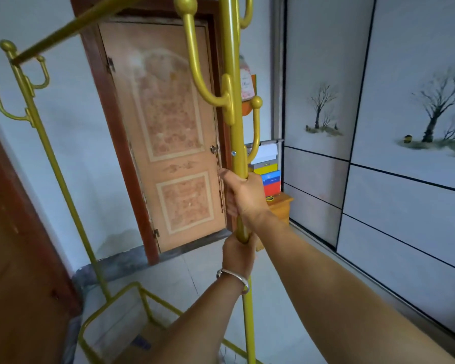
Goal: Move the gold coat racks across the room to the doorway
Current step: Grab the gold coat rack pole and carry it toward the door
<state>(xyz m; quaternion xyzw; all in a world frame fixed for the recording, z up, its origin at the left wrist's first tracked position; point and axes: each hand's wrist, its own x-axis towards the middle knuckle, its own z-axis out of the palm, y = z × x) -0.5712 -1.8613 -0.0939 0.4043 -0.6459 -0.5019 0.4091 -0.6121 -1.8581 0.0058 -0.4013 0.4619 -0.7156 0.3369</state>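
Your hands cover part of the gold pole (237,143), and its top runs past the upper edge. Your left forearm hides part of the base frame (121,298). The stacked boxes (269,174) sit half hidden behind the pole, print too small to read.

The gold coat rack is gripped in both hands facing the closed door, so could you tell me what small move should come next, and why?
Probably keep the gold coat rack upright and carry it a short step straight toward the door. The right hand and the left hand are both clamped on its pole, one above the other, the tiled floor ahead looks bare, and the rack's far post stands clear to the left.
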